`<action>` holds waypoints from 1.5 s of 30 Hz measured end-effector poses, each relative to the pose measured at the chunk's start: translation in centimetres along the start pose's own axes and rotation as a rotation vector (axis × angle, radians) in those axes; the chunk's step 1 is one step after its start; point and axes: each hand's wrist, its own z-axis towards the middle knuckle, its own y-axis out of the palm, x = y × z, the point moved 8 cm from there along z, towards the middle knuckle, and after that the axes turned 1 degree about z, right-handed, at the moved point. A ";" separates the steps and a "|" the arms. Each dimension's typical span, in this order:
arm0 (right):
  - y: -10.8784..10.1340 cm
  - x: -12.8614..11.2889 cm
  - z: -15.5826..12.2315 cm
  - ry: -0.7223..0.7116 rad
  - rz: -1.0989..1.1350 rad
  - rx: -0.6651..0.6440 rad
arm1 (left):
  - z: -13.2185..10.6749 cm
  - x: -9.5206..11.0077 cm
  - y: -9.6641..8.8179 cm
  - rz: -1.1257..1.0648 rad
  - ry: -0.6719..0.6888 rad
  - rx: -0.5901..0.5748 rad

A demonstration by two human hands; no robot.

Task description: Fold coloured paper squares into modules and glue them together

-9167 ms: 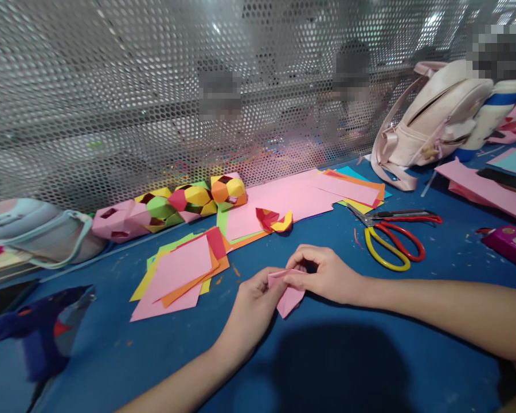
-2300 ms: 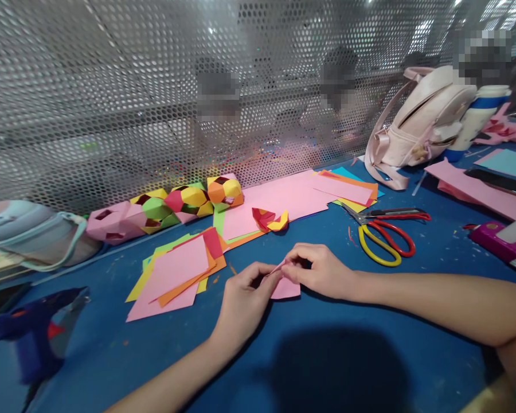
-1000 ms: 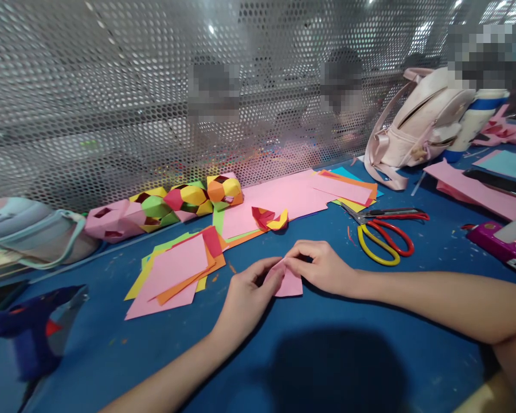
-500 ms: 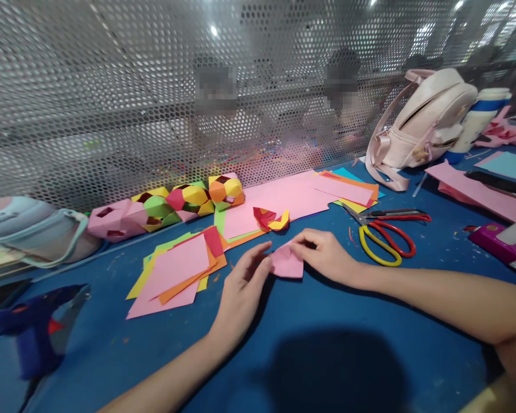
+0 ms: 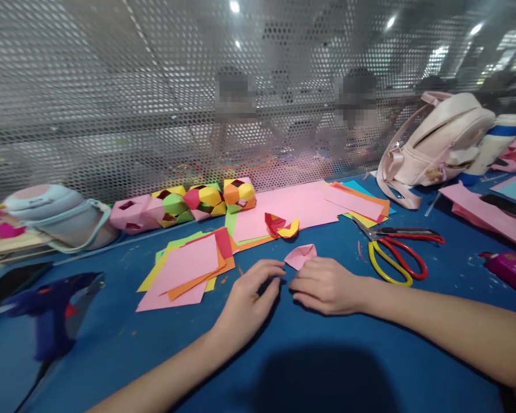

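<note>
A small folded piece of pink paper stands out from behind my right hand. My right fingers are closed over its near part, which they hide. To its left, my left hand rests near the table with thumb and fingers apart and slightly curled, holding nothing. Just beyond the pink piece lies a small folded red and yellow paper piece. Left of my left hand is a loose stack of coloured paper sheets, pink on top.
Scissors with red and yellow handles lie right, beside a cutter. A row of folded-paper balls lines the mesh panel. A blue glue gun stands left; a backpack and purple tool are right.
My right hand has turned over and come nearer, its fingers now covering the near part of the pink paper. My left fingers have come away from the paper. The view has shifted slightly.
</note>
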 end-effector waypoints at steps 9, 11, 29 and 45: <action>-0.2 1.0 0.0 0.099 -0.070 0.019 | 3.2 -2.2 -6.2 0.774 -0.011 -0.268; -0.1 0.9 -0.1 0.088 -0.051 0.014 | 3.4 -4.8 -8.3 0.803 -0.170 -0.356; 0.4 -0.2 0.3 0.004 -0.028 -0.049 | 2.8 -10.0 -10.7 0.647 -0.394 -0.546; 6.7 0.2 12.2 -0.050 -0.157 -0.314 | 2.7 -10.2 -12.0 0.561 -0.403 -0.550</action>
